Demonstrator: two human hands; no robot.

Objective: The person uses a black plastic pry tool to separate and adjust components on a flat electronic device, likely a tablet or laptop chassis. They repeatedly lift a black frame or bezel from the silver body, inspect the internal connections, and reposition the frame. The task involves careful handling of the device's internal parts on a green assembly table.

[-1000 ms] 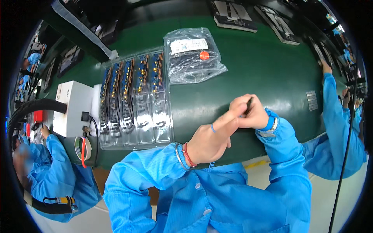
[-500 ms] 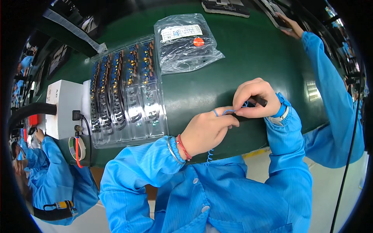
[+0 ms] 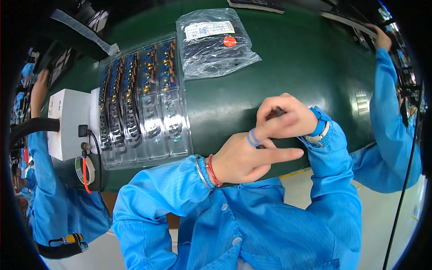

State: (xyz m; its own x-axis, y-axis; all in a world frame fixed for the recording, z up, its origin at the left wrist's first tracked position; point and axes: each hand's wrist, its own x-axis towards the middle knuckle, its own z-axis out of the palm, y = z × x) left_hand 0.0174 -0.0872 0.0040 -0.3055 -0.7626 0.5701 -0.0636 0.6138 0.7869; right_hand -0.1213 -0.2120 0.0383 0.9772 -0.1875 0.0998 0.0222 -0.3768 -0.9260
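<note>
Right at the centre of the frame, both hands meet over the near edge of the green table (image 3: 288, 58), close to the body, which keeps the small work steady and under the eyes. The right hand (image 3: 284, 119) is curled into a loose fist, its fingers closed on a small dark part (image 3: 278, 110) of which only a tip shows above the knuckles; what kind of part it is cannot be told. The left hand (image 3: 245, 157) lies just below and touches it, with a thin blue elastic band (image 3: 253, 138) looped around two of its fingers. One finger points straight out toward the right of the frame while the others fold in, so the band is kept taut and ready beside the part.

Left of centre, a clear plastic tray (image 3: 143, 101) lies flat on the table within easy reach of the left hand. Its long rows hold dark cables with gold-coloured connectors in the upper half, and the lower pockets look mostly emptied. Above it, near the top of the frame, a transparent bag (image 3: 216, 42) of dark cables rests well apart from the hands. At the left edge a white box (image 3: 67, 121) stands against the tray. A co-worker's blue sleeve (image 3: 387, 103) reaches up the right side.
</note>
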